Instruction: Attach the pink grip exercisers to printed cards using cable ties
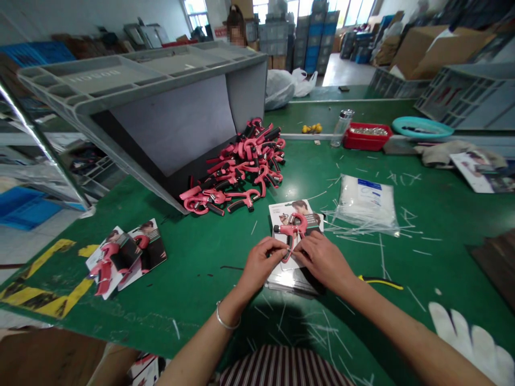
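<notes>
A pink and black hand grip strengthener (298, 222) lies on a printed backing card (276, 214), on top of a stack of clear-wrapped cards (293, 283) in front of me. My left hand (261, 264) pinches at the strengthener's lower handle. From the other side, my right hand (322, 258) is closed with its fingertips almost meeting the left ones. Between them shows a thin white cable tie (290, 250), partly hidden by the fingers. A plastic bag of white cable ties (364, 206) rests to the right, with loose ties strewn around it.
A grey crate (161, 75) lies tipped on its side, spilling a pile of hand grip strengtheners (245, 161). Two carded strengtheners (120, 260) lie left. Yellow-handled pliers (382, 282), a white glove (469, 338), a red bin (366, 141) and a glass jar (341, 131) are right. Someone stands behind the crate.
</notes>
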{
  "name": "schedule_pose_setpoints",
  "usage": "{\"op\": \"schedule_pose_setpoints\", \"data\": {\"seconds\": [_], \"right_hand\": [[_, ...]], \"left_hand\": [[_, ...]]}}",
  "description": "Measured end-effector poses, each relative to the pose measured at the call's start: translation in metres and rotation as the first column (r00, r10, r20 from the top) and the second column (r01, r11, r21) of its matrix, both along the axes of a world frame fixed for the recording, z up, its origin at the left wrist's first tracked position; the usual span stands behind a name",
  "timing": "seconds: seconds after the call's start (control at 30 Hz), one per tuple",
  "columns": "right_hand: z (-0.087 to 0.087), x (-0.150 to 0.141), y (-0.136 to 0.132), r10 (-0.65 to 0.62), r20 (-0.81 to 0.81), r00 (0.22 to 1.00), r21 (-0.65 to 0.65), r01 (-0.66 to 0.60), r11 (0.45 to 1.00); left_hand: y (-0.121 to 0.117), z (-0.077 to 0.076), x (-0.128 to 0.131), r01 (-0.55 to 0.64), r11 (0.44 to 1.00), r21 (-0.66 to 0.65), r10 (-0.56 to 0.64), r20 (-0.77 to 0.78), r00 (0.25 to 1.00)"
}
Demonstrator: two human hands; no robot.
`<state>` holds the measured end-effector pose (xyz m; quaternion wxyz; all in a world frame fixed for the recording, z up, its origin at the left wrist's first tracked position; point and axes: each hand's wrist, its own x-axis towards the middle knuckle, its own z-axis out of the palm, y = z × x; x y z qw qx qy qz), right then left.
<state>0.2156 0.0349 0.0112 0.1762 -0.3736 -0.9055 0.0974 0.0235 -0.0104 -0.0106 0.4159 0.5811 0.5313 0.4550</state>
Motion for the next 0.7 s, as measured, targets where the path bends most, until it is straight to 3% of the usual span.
{"op": "schedule_pose_setpoints", "data": {"seconds": [0.33, 0.5, 0.7], "right_hand": [[0.000, 0.001, -0.001, 0.041, -0.046, 0.998, 0.042, -0.039, 0.998], [0.002, 0.001, 0.001, 0.085, 0.023, 0.996, 0.117, -0.087, 0.989], [0.002, 0.003, 0.003, 0.086, -0.032, 0.996, 0.032, -0.084, 0.996]], "left_hand": [[0.001, 0.010, -0.002, 0.016, 0.999, 0.041, -0.012, -0.092, 0.996], [0.002, 0.015, -0.003, 0.100, 0.991, 0.087, -0.083, -0.176, 0.981], [0.007, 0.014, -0.004, 0.074, 0.991, 0.116, -0.045, -0.235, 0.971]]}}
